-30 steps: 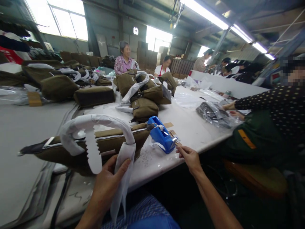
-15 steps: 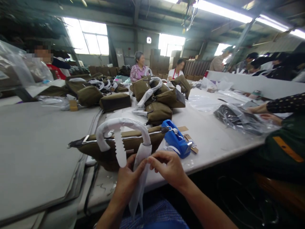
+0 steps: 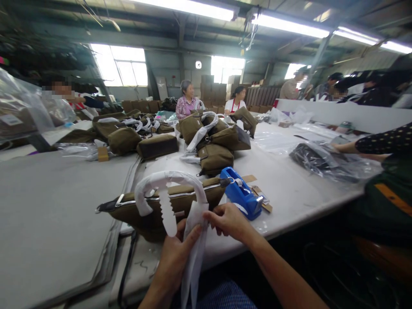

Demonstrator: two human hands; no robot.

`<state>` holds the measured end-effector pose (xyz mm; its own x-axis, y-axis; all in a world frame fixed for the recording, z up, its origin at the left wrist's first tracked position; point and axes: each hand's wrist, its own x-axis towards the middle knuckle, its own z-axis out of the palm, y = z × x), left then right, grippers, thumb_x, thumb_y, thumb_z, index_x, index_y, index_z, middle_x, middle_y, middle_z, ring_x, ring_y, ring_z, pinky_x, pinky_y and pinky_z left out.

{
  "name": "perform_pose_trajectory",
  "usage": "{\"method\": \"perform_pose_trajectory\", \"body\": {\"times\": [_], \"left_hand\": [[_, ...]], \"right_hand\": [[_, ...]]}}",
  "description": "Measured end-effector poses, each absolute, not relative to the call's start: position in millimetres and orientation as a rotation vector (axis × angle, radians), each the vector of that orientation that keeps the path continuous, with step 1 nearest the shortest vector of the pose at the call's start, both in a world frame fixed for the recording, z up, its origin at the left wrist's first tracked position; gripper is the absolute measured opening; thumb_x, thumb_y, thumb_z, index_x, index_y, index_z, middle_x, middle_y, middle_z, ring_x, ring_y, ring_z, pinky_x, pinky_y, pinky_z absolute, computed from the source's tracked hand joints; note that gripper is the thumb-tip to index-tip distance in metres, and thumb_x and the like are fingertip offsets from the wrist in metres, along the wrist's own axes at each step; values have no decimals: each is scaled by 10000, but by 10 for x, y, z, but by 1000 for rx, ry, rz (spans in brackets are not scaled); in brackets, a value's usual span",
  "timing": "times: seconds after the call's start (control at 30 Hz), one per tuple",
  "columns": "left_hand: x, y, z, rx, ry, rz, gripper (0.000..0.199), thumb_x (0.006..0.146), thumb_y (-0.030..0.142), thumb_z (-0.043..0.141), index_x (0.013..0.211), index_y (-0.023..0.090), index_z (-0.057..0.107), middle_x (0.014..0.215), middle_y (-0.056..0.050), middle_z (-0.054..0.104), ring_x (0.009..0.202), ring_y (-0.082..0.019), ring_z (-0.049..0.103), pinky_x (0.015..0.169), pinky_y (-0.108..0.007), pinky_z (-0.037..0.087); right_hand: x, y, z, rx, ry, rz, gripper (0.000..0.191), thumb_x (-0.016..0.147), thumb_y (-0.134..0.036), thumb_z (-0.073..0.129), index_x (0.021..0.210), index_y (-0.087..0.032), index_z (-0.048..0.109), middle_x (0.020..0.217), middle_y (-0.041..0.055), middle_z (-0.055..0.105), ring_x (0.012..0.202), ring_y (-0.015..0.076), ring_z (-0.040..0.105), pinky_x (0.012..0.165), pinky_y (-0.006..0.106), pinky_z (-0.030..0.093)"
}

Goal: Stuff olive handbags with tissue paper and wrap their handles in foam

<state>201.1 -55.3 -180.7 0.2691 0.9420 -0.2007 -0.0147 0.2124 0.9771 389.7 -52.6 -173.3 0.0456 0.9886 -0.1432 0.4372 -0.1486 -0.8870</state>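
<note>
An olive handbag [image 3: 135,216] with a silver zipper lies on the table edge in front of me. Its arched handle [image 3: 172,176] is wrapped in white paper. A long strip of white wrapping paper [image 3: 195,253] hangs from the handle's right end. My left hand [image 3: 177,257] grips this strip, thumb on top. The fingertips of my right hand [image 3: 227,221] pinch the strip's right edge, just below the handle. A white strip with a toothed edge [image 3: 167,210] dangles from the handle's middle, close to my left thumb.
Just right of the bag stands a blue tape dispenser [image 3: 241,193], with cardboard tags [image 3: 262,199] beside it. More olive handbags [image 3: 215,156] are piled behind. A stack of grey sheets [image 3: 61,227] covers the left side. At right, a co-worker's hands touch a plastic-wrapped item [image 3: 322,156].
My view has tilted up slightly, so everything sits lower in the picture. Both hands still hold the paper strip near the handle's right end, with only small finger shifts.
</note>
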Motion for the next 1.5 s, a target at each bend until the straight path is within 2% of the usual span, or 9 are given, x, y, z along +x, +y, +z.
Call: {"method": "perform_pose_trajectory", "body": {"times": [0.1,0.2,0.37,0.5,0.7,0.87,1.0,1.3,1.5], "left_hand": [[2004,-561,-1800,1077,1040,849,578,716,591,809,1084,150,748,991,-95,772,955,-289,690,791,-317,526],[2002,-561,-1804,1078,1075,841,580,704,597,815,1069,152,749,996,-94,769,966,-297,691,798,-322,532],[2035,-567,-1824,1197,1108,867,563,744,599,786,1083,153,733,1040,-98,766,1028,-318,683,873,-349,518],[2105,-601,-1816,1320,1124,868,527,762,608,762,1025,152,720,955,-80,764,932,-291,693,804,-328,526],[2147,-605,-1740,1343,1186,908,493,770,606,753,990,165,725,893,-52,755,874,-257,675,753,-298,511],[2151,-564,-1782,1224,1095,917,457,787,546,773,1030,163,717,928,-54,758,882,-229,678,779,-280,522],[2185,-554,-1852,1179,1074,928,434,793,530,775,1021,168,700,888,-33,733,821,-201,652,730,-267,520],[2305,-597,-1831,1479,1347,952,432,816,597,694,930,180,676,805,-28,709,752,-220,641,669,-280,471],[2174,-489,-1984,1667,1611,843,460,801,669,666,938,231,648,756,-46,689,701,-286,638,625,-337,437]], "right_hand": [[3954,-540,-1909,-1565,-1316,1246,657,798,-788,599,550,-179,612,418,3,560,331,89,439,374,210,293],[3975,-651,-1985,-1591,-1244,1079,589,833,-714,630,602,-172,636,478,16,622,362,97,500,393,206,343],[3831,-883,-1825,-1357,-1133,964,453,895,-604,639,878,-169,767,813,75,769,725,192,725,690,277,559],[3615,-803,-1736,-1299,-1232,1016,425,909,-556,639,847,-155,767,797,46,734,775,194,678,689,274,509],[3592,-664,-1796,-1176,-1155,1217,571,873,-684,614,853,-137,775,787,43,721,792,202,665,704,278,509],[3717,-1020,-1907,-1222,-1199,1175,426,920,-562,632,1109,-206,767,1072,63,750,1003,234,681,813,307,549],[3641,-1244,-2071,-1333,-1207,1245,351,832,-350,752,1157,-217,744,1048,49,748,850,181,656,720,279,532],[3235,-1239,-2340,-1490,-1317,728,189,683,-109,678,822,-191,579,791,6,602,703,166,558,639,278,456],[3291,-1430,-2328,-1371,-1295,967,316,727,-269,771,1029,-193,716,896,19,674,714,155,638,638,226,510]]}}
